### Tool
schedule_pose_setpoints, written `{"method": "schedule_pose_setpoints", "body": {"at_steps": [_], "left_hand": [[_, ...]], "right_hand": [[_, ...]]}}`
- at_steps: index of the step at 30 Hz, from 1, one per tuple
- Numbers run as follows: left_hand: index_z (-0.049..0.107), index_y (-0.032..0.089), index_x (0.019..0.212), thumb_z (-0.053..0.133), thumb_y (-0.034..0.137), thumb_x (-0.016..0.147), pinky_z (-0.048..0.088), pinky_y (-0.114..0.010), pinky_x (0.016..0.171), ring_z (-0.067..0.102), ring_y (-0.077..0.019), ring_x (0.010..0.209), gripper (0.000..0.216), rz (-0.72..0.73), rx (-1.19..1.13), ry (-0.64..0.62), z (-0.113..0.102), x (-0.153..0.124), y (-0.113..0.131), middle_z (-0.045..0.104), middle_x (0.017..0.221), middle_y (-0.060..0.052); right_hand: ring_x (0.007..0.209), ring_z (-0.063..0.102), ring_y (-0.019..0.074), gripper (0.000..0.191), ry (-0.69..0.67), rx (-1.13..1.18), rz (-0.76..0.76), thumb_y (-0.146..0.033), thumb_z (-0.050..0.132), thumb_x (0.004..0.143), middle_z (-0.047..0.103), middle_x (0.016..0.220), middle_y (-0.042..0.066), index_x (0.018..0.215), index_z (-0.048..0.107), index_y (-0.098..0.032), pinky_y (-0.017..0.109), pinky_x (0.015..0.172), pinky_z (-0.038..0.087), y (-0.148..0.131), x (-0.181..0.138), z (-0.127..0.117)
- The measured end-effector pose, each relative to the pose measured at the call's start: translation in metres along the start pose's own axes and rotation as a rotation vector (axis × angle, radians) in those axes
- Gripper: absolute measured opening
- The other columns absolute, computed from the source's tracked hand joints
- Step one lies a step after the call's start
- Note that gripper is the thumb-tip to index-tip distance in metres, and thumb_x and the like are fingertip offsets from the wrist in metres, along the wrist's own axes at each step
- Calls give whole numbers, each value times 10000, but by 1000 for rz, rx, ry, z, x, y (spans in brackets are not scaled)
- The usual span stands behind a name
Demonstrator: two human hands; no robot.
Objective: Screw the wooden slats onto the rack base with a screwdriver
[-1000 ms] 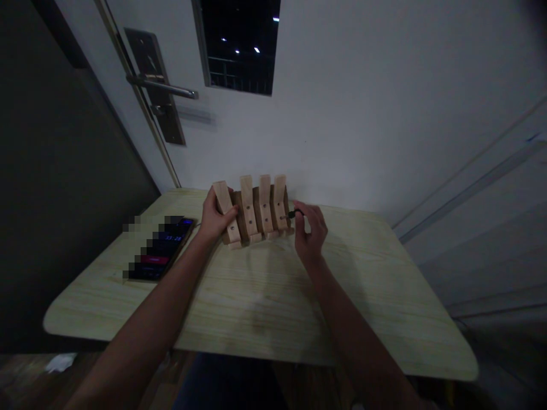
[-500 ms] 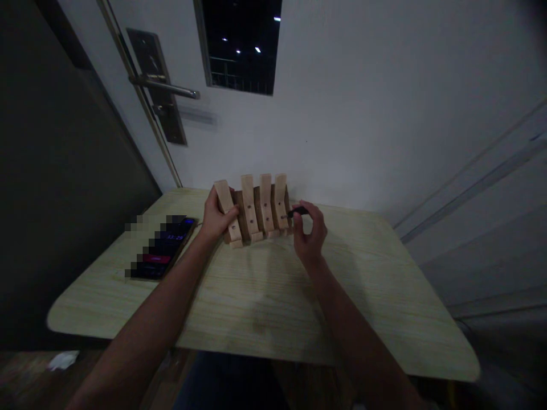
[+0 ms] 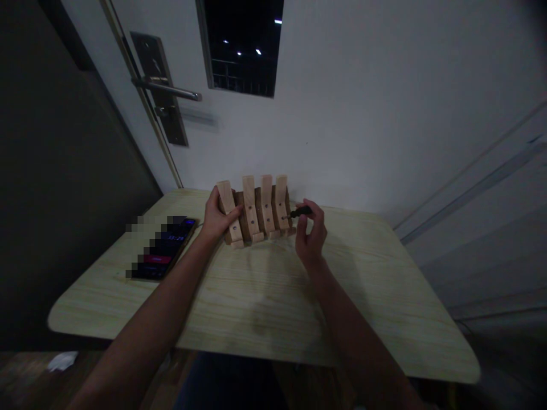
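A wooden rack [image 3: 256, 213] with four upright pale slats on a darker base stands at the far side of the table [image 3: 265, 302]. My left hand [image 3: 217, 219] is wrapped round its leftmost slat, thumb across the front. My right hand [image 3: 311, 233] pinches a small black-handled screwdriver [image 3: 298, 213], whose tip touches a screw on the rightmost slat.
A phone [image 3: 164, 247] with a lit screen lies on the table's left part. Behind the table are a white wall, a door with a metal lever handle [image 3: 168, 91] and a dark window [image 3: 243, 45]. White crumpled paper [image 3: 62, 360] lies on the floor, lower left.
My right hand has shifted slightly up and right with the screwdriver, its fingers turning the handle. My left hand keeps its hold on the rack.
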State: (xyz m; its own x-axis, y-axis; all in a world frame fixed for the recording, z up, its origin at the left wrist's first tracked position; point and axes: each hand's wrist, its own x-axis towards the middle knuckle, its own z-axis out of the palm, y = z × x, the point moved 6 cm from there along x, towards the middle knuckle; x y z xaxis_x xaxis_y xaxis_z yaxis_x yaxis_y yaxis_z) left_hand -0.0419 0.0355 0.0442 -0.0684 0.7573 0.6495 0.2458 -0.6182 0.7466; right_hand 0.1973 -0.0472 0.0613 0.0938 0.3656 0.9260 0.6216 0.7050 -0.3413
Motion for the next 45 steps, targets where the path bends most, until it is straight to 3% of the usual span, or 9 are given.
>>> {"method": "schedule_pose_setpoints", "body": {"at_steps": [5,10,13,22,29,37,45], "left_hand": [[510,210,942,742,299,619,497,-330,729,567,-167,794,407,-20,-24,0,1,1,0,571,894,-25],[512,211,931,738,280,614,502,-331,709,561,-163,766,395,-23,-29,5,1,1,0,559,862,-17],[516,210,932,740,280,610,505,-333,706,561,-163,761,399,-19,-27,15,0,1,-1,556,852,-13],[512,209,942,737,315,604,491,-332,738,565,-174,803,420,-30,7,17,0,0,-3,563,884,-19],[505,201,942,726,316,605,490,-328,737,564,-168,800,419,-34,20,16,-1,1,-4,568,882,-15],[509,213,947,734,307,616,497,-340,729,566,-173,784,412,-34,-10,17,-1,0,-5,567,864,-20],[500,212,963,730,323,619,494,-324,730,565,-166,788,429,-42,-15,20,0,-1,-3,564,863,-9]], "right_hand": [[892,606,152,334,35,-34,-70,-188,511,883,609,1004,43,1207,485,-264,321,766,533,-4,3,-2],[1015,582,184,322,-26,16,-53,-220,380,929,599,1087,76,1239,464,-252,384,831,522,-3,3,0],[984,597,178,364,-64,52,-12,-210,322,943,609,1067,81,1293,416,-240,393,843,516,0,1,3],[875,574,161,278,-35,22,-22,-224,428,913,584,966,49,1188,468,-246,349,776,511,4,4,1],[923,621,157,296,-105,150,73,-266,327,954,621,1008,66,1232,424,-234,352,825,523,8,4,5],[781,650,120,371,-95,85,189,-249,381,940,658,962,33,1311,380,-244,266,700,543,19,3,3],[742,625,109,354,-50,19,76,-264,506,896,652,963,27,1248,469,-261,246,674,542,12,3,2]]}}
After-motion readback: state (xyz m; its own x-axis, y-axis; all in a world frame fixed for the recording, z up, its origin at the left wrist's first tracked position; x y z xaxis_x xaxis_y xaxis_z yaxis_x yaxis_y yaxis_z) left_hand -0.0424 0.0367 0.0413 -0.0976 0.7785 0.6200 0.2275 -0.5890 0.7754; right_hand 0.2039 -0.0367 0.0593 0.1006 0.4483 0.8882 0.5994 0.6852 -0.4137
